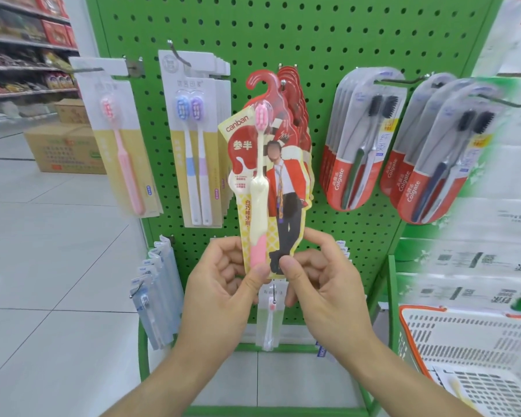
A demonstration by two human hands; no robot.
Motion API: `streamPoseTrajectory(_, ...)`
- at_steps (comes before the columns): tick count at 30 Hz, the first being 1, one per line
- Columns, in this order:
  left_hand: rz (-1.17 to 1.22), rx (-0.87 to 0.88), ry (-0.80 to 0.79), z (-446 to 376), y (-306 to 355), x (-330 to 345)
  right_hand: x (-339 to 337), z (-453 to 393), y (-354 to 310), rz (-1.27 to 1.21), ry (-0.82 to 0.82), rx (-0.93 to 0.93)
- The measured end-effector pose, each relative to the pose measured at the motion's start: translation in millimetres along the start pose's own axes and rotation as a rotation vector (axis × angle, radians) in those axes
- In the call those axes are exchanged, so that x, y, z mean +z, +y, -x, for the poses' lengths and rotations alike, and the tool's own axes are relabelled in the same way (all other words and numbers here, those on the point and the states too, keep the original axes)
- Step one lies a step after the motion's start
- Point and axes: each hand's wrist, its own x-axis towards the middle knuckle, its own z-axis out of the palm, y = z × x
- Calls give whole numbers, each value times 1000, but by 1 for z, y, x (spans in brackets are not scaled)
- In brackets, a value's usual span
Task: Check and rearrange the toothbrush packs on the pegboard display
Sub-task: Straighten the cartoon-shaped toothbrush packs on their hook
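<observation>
- Two hands hold one red and yellow toothbrush pack (pixel 271 164) upright in front of the green pegboard (pixel 313 40), its hook-shaped top free of any peg.
- Left hand (pixel 223 284) pinches the pack's bottom edge, thumb on the front over the pink handle end, other fingers curled behind.
- Right hand (pixel 319 281) pinches the same bottom edge from the other side, thumb on the front, forefinger up along the pack's right edge.
- Inside the pack sits a cream and pink toothbrush (pixel 259 188), bristles up, beside a printed figure in a red jacket.
- Just behind it, a row of matching red packs (pixel 295 94) hangs on a peg.
- To the left hang white packs with a blue and a purple brush (pixel 193 139), and further left a pack with a pink brush (pixel 124 145).
- To the right hang two rows of red and grey packs with black-bristled brushes (pixel 364 139), (pixel 445 158).
- Lower on the board, pale blue packs (pixel 155 293) hang at the left, and a small clear pack (pixel 269 320) shows between the two hands.
- A white basket with an orange rim (pixel 469 350) sits at the lower right.
- Cardboard boxes (pixel 63 145) stand on the tiled floor at the left.
</observation>
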Motion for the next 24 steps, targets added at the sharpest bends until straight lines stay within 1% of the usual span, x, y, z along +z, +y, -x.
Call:
streamPoseTrajectory(8,-49,46,41,7,-1,3,1,2,0,23,10,-46)
streamPoseTrajectory(12,-46,41,36,3,-1,4,1,1,2,18,27,-16)
streamPoseTrajectory(19,-86,7,23,1,-6,7,-4,-2,3,53,-9,61)
streamPoseTrajectory(22,-126,-2,27,-1,-10,6,-9,-5,5,119,-61,99)
streamPoseTrajectory(24,-141,-7,43,-5,-14,4,-15,-7,4,183,-66,105)
